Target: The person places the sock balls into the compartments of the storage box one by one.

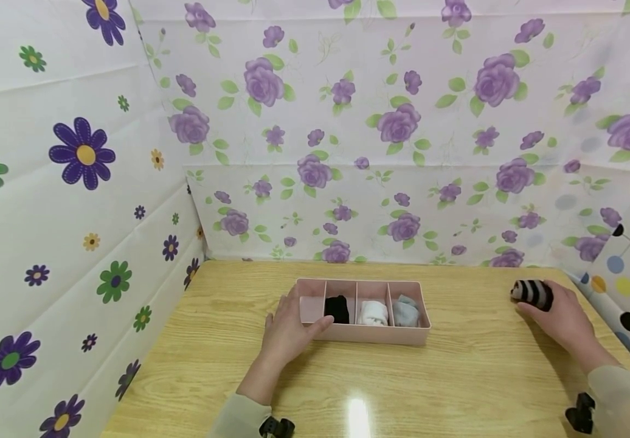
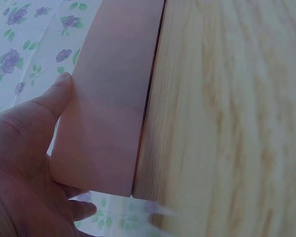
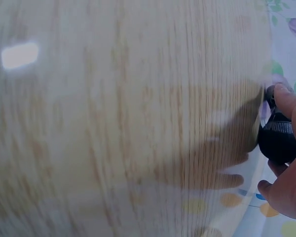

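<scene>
A long pink divided box [image 1: 370, 334] rests on the table, its leftmost compartment holding nothing. A black sock [image 1: 337, 309], a white sock [image 1: 374, 313] and a grey sock [image 1: 405, 311] lie folded in the other compartments, one in each. At the box's left end is my left hand [image 1: 287, 331], its thumb over the front rim and the other fingers extended along the end. The left wrist view shows that thumb at the rim of the pink wall [image 2: 106, 98]. Far to the right, my right hand [image 1: 564, 316] grips a rolled black-and-grey striped sock [image 1: 533, 294] between thumb and fingers.
The wooden table [image 1: 474, 377] has a floral curtain [image 1: 348, 146] along its back edge. A flowered sheet [image 1: 79, 231] hangs at the left, and a dotted sheet [image 1: 629, 267] borders the right side. Dark camera mounts sit on both wrists.
</scene>
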`<state>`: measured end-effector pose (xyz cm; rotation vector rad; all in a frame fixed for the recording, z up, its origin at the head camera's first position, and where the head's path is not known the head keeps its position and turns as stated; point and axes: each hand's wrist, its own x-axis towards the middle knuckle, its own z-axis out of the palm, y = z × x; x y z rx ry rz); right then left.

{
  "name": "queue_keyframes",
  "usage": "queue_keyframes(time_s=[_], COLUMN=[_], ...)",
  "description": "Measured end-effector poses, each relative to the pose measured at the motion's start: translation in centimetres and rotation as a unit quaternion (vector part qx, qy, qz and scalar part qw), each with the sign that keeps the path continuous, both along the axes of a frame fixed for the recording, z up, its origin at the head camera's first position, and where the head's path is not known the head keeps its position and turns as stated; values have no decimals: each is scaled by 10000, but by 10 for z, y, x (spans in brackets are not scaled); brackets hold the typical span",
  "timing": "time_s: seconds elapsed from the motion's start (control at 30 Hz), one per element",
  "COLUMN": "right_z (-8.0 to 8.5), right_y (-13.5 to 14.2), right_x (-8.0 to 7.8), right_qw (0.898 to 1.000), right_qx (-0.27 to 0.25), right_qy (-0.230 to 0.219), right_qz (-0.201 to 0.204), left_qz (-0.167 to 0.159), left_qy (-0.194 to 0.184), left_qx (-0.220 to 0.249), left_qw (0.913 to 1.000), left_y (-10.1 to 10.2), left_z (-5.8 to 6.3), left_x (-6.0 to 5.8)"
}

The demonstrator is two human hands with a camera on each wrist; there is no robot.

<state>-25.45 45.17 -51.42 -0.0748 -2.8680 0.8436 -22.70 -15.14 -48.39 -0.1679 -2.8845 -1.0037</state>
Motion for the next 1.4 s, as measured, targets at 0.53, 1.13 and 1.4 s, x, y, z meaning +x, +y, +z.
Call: queue_keyframes(time_s=[0.53,1.13,1.4], right_z=[-6,3,14], right_y=[-7,-28,-54], right_x=[4,9,5], right_qw=[9995,9994,9983], right_qx=[188,96,-113], right_qy=[173,260,561], right_qz=[-180,-203,139], left_qz=[14,-6,-1], left_qy=[-23,-15,-21], left_qx=[-38,57,43], left_qw=[10000,10000,10000], left_y=[-2,0,0], left_z=[-2,-1,-2], left_x=[2,1,-1])
